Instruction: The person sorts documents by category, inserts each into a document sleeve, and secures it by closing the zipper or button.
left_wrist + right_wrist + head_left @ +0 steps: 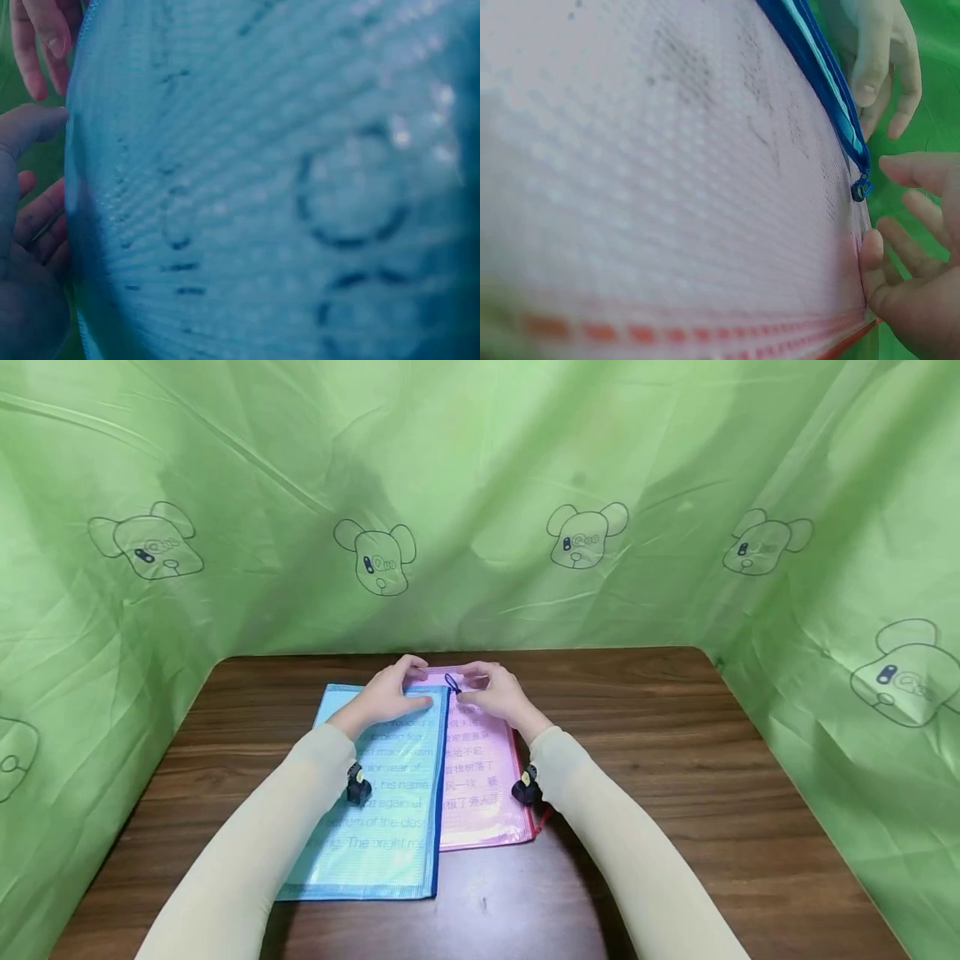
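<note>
A blue mesh zipper pouch with English text showing through lies over the left part of a pink mesh pouch with Chinese text. My left hand is at the blue pouch's top edge, its thumb over the pouch and its fingers bent beyond the edge. My right hand is at the pink pouch's top edge, beside the blue zipper pull. Thumb and fingers stand apart on both hands. In the right wrist view, a right fingertip touches the pink pouch's edge. The blue pouch fills most of the left wrist view.
Both pouches lie on a dark wooden table. A green curtain with printed animal heads surrounds its back and sides. A red zipper tassel sticks out at the pink pouch's lower right corner.
</note>
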Demonstrator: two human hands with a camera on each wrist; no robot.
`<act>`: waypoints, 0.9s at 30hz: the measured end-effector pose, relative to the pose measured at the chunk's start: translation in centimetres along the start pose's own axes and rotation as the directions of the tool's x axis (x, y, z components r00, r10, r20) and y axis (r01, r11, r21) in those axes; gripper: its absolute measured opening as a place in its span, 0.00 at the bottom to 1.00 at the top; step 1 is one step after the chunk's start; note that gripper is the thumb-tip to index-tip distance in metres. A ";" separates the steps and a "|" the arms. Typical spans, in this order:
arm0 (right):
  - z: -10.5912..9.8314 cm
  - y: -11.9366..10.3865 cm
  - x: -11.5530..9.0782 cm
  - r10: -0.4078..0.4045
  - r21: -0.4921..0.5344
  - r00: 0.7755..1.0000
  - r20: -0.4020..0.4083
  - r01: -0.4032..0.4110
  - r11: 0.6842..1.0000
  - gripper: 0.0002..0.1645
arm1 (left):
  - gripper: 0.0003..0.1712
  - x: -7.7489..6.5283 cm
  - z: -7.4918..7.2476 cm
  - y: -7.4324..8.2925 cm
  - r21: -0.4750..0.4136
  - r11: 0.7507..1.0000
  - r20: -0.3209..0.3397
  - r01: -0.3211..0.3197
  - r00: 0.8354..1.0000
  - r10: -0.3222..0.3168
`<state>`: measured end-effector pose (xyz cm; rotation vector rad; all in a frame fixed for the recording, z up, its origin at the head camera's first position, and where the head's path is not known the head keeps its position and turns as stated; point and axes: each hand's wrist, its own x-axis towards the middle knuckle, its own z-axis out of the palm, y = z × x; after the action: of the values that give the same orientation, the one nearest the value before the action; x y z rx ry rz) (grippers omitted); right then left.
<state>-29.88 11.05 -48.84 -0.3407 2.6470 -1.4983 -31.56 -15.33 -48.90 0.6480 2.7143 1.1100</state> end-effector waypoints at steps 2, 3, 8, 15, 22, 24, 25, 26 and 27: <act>0.1 0.0 0.0 0.000 -0.017 1.000 0.015 0.000 1.000 0.33 | 0.37 0.0 0.2 -0.2 0.020 1.000 0.007 -0.002 1.000 0.002; 0.1 -0.1 0.0 -0.002 -0.023 1.000 0.021 0.003 1.000 0.33 | 0.37 0.0 0.2 -0.2 0.026 1.000 0.011 -0.008 1.000 0.007; -0.1 -0.6 -0.1 -0.006 -0.072 0.999 0.050 0.010 0.997 0.34 | 0.34 0.2 0.5 0.3 0.038 0.998 0.021 -0.057 0.998 0.056; -0.2 -1.3 0.0 -0.017 -0.091 0.998 0.057 0.022 0.996 0.34 | 0.30 0.5 1.1 0.7 -0.033 0.994 -0.018 -0.100 0.995 0.100; 0.0 -1.7 -0.1 -0.079 -0.012 0.986 0.144 0.081 0.997 0.34 | 0.22 0.4 1.0 1.2 -0.098 0.987 -0.019 -0.125 0.992 0.124; 0.1 -1.8 -0.2 -0.086 -0.003 0.981 0.174 0.087 0.996 0.32 | 0.21 0.4 1.0 1.5 -0.102 0.985 -0.018 -0.141 0.990 0.139; 0.1 -1.9 -0.2 -0.086 0.001 0.979 0.183 0.088 0.996 0.30 | 0.21 0.4 1.0 1.6 -0.106 0.984 -0.018 -0.146 0.989 0.145; 0.1 -1.9 -0.2 -0.084 0.002 0.979 0.188 0.085 0.996 0.28 | 0.20 0.4 1.0 1.7 -0.108 0.982 -0.021 -0.155 0.988 0.154; 0.2 -1.9 -0.2 -0.084 0.001 0.979 0.187 0.085 0.996 0.27 | 0.20 0.5 1.0 1.9 -0.110 0.980 -0.027 -0.165 0.986 0.163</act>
<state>-29.33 10.01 -47.29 -0.5711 2.5206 -1.4034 -31.06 -13.30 -48.28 0.8608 2.6286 1.3000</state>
